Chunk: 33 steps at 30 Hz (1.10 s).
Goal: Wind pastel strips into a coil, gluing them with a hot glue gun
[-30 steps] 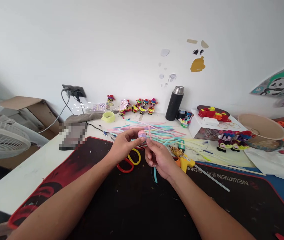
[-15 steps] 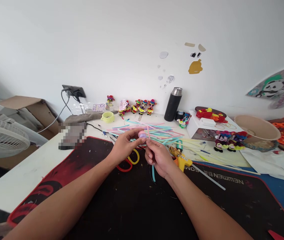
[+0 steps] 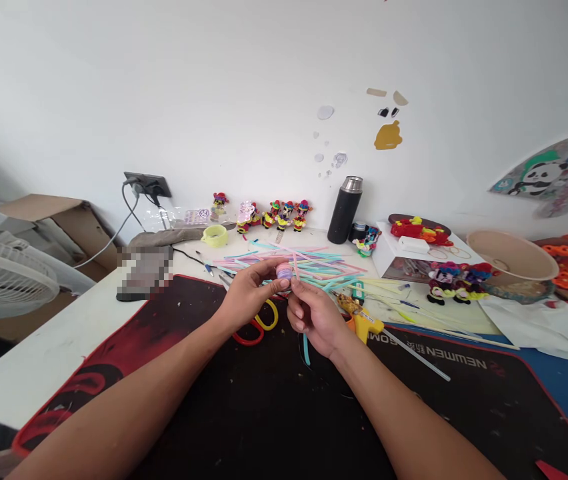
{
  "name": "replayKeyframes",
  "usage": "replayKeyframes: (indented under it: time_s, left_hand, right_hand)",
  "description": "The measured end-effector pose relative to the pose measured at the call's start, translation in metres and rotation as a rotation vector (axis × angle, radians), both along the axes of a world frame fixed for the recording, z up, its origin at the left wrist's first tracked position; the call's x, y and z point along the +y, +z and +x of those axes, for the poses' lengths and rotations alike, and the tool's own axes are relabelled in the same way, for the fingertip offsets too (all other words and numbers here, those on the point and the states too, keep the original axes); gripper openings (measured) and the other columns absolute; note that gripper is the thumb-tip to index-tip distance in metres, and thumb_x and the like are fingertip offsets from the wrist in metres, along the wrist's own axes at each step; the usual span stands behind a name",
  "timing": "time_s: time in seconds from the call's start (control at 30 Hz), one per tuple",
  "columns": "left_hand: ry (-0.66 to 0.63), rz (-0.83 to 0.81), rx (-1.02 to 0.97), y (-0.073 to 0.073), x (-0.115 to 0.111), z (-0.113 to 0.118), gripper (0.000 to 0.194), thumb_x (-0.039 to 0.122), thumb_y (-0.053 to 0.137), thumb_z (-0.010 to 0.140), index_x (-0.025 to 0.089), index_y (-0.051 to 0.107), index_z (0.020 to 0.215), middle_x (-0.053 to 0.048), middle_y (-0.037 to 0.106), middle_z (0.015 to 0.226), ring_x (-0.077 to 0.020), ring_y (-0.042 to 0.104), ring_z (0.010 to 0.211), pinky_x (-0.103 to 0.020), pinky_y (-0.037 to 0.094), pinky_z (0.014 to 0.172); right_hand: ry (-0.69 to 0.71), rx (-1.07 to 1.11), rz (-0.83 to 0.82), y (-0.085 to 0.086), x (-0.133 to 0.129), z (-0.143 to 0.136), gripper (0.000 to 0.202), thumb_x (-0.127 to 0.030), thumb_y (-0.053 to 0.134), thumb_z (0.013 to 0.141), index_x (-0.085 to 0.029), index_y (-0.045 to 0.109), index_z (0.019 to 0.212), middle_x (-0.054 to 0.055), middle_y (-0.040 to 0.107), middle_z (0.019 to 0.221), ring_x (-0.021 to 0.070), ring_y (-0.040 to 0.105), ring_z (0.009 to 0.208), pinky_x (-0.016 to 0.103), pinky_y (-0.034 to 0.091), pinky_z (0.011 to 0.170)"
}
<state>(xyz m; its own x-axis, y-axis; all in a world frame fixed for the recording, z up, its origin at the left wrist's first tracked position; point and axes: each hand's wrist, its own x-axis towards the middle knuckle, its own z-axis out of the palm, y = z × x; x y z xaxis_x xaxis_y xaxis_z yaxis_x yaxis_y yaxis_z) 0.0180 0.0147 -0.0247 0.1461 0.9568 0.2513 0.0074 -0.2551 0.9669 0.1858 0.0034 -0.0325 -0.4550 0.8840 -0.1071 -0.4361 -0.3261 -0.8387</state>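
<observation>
A small pink and lilac coil of pipe cleaner (image 3: 283, 272) is pinched between the thumb and fingers of my left hand (image 3: 250, 291). Close against it, my right hand (image 3: 318, 319) has its thumb and forefinger pressed together on a pink pipe cleaner (image 3: 295, 265) that sticks up from the fingertips. Below the right hand a teal pipe cleaner (image 3: 307, 349) shows; its upper part is hidden. Behind both hands lies a loose pile of pastel pipe cleaners (image 3: 331, 262). Scissors with red and yellow handles (image 3: 267, 315) rest beside the left wrist.
A yellow glue gun (image 3: 367, 325) with a clear glue stick lies right of my hands on the black mat (image 3: 264, 413). Farther back stand a black thermos (image 3: 345, 212), several fuzzy figures (image 3: 287, 217) and a white box (image 3: 394, 253). Yellow tape (image 3: 215, 235) and a fan (image 3: 4, 277) are leftward.
Both hands keep their hold on the coil and pipe cleaner, almost in place. The view has shifted very slightly; nothing else visibly moves.
</observation>
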Motion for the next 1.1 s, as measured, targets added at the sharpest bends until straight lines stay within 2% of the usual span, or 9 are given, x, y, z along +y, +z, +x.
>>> replayKeyframes:
  time_s: [0.23,0.47,0.7,0.9,1.1]
  left_hand:
    - [0.049,0.07,0.101,-0.004,-0.002,0.0,0.053,0.043,0.082,0.083,0.019,0.071,0.129,-0.011,0.076,0.122,-0.0274,0.071,0.107,-0.039,0.058,0.093]
    - [0.144,0.15,0.254,-0.004,-0.003,0.004,0.05,0.043,0.077,0.087,0.021,0.07,0.131,-0.008,0.077,0.122,-0.0275,0.071,0.11,-0.042,0.054,0.102]
    - [0.024,0.183,0.314,-0.002,-0.004,-0.001,0.073,0.043,0.083,0.082,0.024,0.057,0.148,-0.011,0.063,0.148,-0.0317,0.06,0.134,-0.045,0.047,0.114]
    - [0.051,0.193,0.339,0.002,-0.007,-0.002,0.062,0.042,0.077,0.087,0.023,0.061,0.144,-0.01,0.066,0.144,-0.0313,0.062,0.132,-0.044,0.047,0.113]
    - [0.079,0.173,0.339,0.006,-0.009,-0.003,0.06,0.041,0.078,0.086,0.022,0.064,0.142,-0.009,0.073,0.132,-0.0292,0.069,0.117,-0.042,0.054,0.105]
  right_hand:
    - [0.017,0.019,-0.032,-0.002,0.001,-0.002,0.047,-0.058,0.079,0.082,-0.019,0.053,0.075,-0.008,0.049,0.05,0.0063,0.037,0.035,0.022,0.02,0.037]
    - [0.004,0.027,-0.071,0.0,0.003,0.0,0.047,-0.059,0.08,0.081,-0.019,0.055,0.076,-0.01,0.044,0.047,0.0062,0.035,0.035,0.022,0.02,0.038]
    - [0.016,0.064,-0.117,0.003,0.005,0.003,0.048,-0.058,0.082,0.079,-0.017,0.057,0.072,-0.01,0.041,0.046,0.0055,0.036,0.036,0.022,0.022,0.039]
    - [0.038,0.076,-0.108,0.006,0.003,0.004,0.047,-0.058,0.082,0.081,-0.018,0.057,0.073,-0.01,0.039,0.046,0.0058,0.035,0.036,0.022,0.024,0.039]
    - [0.034,0.065,-0.083,0.009,0.0,0.004,0.047,-0.058,0.082,0.08,-0.019,0.056,0.074,-0.01,0.042,0.047,0.0063,0.036,0.036,0.022,0.025,0.039]
